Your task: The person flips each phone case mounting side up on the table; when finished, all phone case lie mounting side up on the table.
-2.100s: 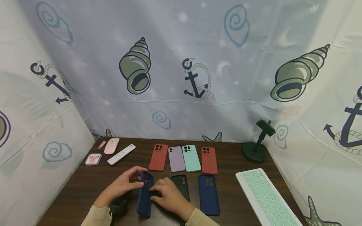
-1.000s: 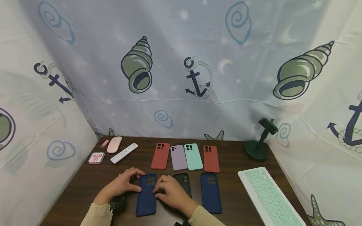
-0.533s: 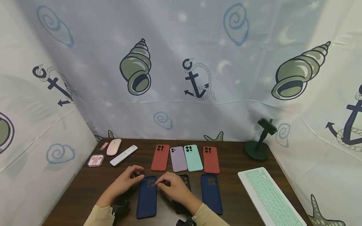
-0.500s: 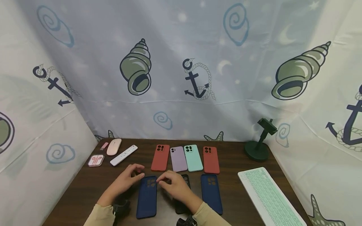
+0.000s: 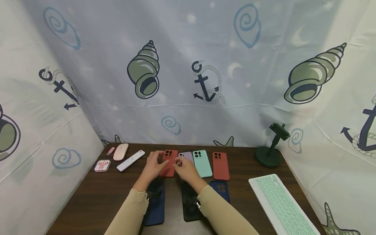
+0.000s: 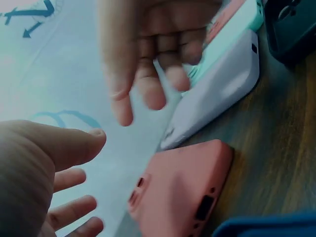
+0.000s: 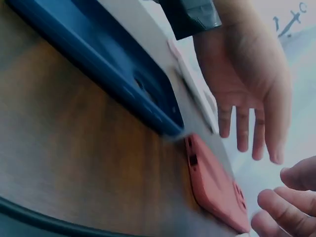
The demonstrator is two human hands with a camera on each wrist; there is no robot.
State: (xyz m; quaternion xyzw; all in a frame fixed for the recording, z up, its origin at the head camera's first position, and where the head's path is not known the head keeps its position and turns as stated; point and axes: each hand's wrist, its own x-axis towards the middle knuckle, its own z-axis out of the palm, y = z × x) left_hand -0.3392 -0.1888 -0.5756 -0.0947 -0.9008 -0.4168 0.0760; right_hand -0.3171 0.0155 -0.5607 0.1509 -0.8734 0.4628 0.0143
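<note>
A red phone case [image 5: 168, 169] lies in the back row on the table, between my two hands. My left hand [image 5: 152, 167] hovers at its left side, thumb and fingers spread, nothing held. On the other side is my right hand [image 5: 186, 167], fingers extended and partly covering a purple phone case [image 5: 186, 154]. The left wrist view shows the red case's lower end and port cutout, with fingertips above it. Under my left forearm lies a navy phone case [image 5: 157, 209]; a black phone case [image 5: 188, 205] is below my right wrist.
To the right lie a mint phone case [image 5: 202, 164], a second red case [image 5: 221, 166] and another navy case [image 5: 219, 188]. A keyboard [image 5: 279, 202] and dark green stand [image 5: 268, 156] are farther right. Remote [image 5: 130, 160], mouse [image 5: 120, 151] and earphone box [image 5: 102, 165] sit back left.
The left navy case was tilted up between both hands, then laid flat and let go. Both hands have since moved forward to the left red case.
</note>
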